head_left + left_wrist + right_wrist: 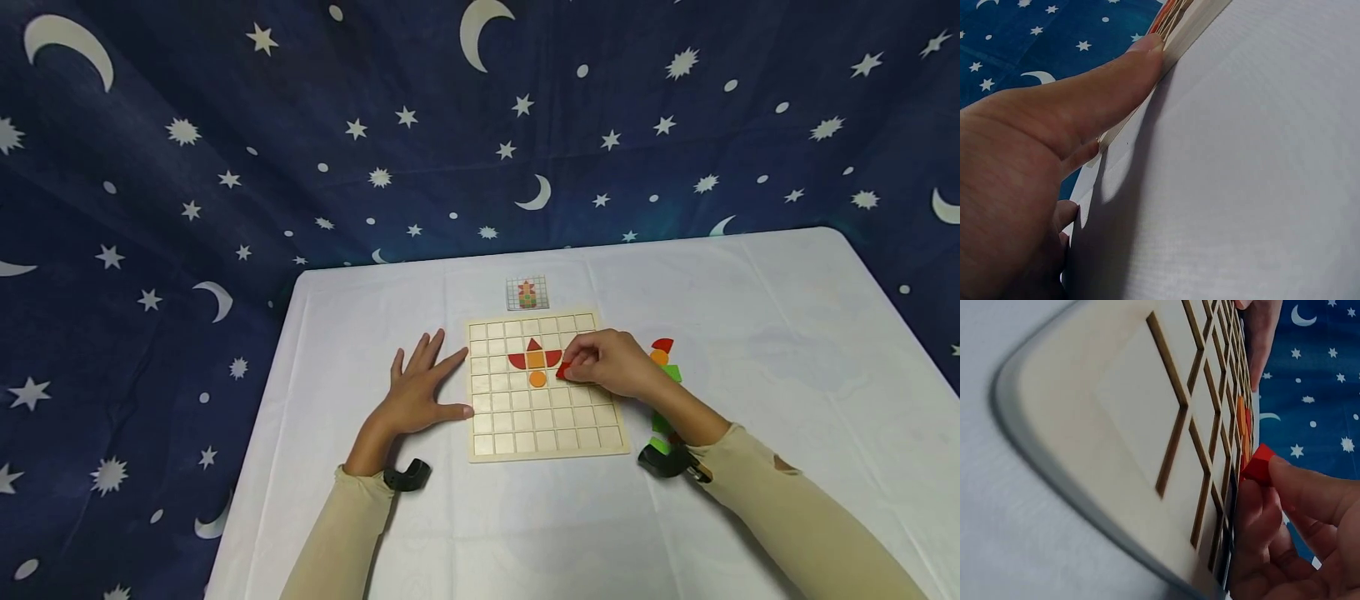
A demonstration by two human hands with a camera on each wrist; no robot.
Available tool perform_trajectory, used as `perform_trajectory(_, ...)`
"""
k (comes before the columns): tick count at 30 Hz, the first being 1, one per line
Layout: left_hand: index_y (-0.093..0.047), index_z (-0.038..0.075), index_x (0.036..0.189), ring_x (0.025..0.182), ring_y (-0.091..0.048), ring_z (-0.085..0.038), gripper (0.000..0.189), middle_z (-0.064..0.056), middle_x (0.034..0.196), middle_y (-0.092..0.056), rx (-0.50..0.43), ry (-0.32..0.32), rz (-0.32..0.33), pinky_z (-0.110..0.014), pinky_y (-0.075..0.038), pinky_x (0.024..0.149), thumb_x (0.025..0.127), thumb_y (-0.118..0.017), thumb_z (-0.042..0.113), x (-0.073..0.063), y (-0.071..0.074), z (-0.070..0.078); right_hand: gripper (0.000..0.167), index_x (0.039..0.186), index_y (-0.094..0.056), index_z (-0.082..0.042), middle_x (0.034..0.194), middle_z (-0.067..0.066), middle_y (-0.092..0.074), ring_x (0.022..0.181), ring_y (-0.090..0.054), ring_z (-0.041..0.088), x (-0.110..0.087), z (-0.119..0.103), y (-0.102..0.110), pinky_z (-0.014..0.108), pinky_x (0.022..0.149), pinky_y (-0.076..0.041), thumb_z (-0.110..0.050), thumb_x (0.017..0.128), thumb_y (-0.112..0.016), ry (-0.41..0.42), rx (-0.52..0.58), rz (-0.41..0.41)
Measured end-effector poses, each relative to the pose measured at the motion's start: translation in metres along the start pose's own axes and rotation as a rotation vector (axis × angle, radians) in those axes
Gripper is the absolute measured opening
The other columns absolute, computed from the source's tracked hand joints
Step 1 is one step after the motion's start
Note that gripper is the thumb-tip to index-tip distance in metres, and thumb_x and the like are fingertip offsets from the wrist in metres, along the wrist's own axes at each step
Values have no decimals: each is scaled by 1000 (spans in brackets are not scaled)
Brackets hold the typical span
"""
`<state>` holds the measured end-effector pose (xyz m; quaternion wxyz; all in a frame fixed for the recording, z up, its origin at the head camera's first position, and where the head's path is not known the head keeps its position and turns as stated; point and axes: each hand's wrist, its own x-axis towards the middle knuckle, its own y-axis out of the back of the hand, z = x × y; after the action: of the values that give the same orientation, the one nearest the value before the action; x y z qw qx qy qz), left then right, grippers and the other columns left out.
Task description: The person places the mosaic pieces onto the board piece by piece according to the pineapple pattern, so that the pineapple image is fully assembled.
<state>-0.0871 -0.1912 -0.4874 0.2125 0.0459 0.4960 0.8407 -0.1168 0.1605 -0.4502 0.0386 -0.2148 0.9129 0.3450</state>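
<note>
A wooden grid board (547, 425) lies flat on the white table. My right hand (611, 362) is over its right side and pinches a red piece (1260, 465) between thumb and fingers, close over the grid. Left of that piece, the board bears a red triangle (533, 343), an orange square (536, 359) with a red rounded piece (517, 361) on either side, and an orange circle (537, 379). My left hand (416, 398) has its fingers spread straight, with the thumb (1129, 75) and index fingertip at the board's left edge.
A small pattern card (527, 293) with a colored figure on a grid lies behind the board. Right of the board are loose pieces, among them a red one (663, 344), an orange circle (659, 357) and a green one (672, 372); my right forearm partly hides them.
</note>
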Motion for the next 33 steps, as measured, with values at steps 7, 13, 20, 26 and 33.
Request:
perform_trajectory(7,-35,31,160,161,5,-32,98,-8,174,-3,3,3,-3,-66,8,121,79,-79,62,0,1,1,12,92,-75,-15,73,-7,-70,73,-62,11,4,-2,-7,29,73,-48,-13,84,-83,82,-67,16)
perform_trajectory(13,-37,30,159,161,4,-34,97,-9,174,-5,-5,-1,2,-68,8,121,78,-80,61,-1,3,2,10,91,-77,-15,72,-9,-70,72,-63,10,7,-6,-12,31,74,-50,-12,83,-84,120,-92,23)
perform_trajectory(20,-39,29,159,161,3,-35,96,-10,174,-5,-15,-5,8,-69,7,120,78,-80,60,-1,3,2,9,91,-80,-15,73,-8,-70,70,-59,10,8,-9,-15,29,69,-49,-10,84,-82,128,-131,29)
perform_trajectory(26,-38,30,159,161,3,-34,97,-9,174,-5,-17,2,6,-67,8,121,78,-81,59,-1,2,2,5,89,-80,-15,72,-9,-70,72,-59,11,7,-9,-14,28,68,-48,-16,85,-83,113,-144,35)
perform_trajectory(33,-37,30,159,161,3,-34,97,-9,174,-5,-13,-6,10,-67,8,121,78,-81,60,-1,1,2,5,84,-80,-19,69,-7,-65,78,-56,17,7,-4,-8,31,70,-44,-17,83,-84,91,-157,23)
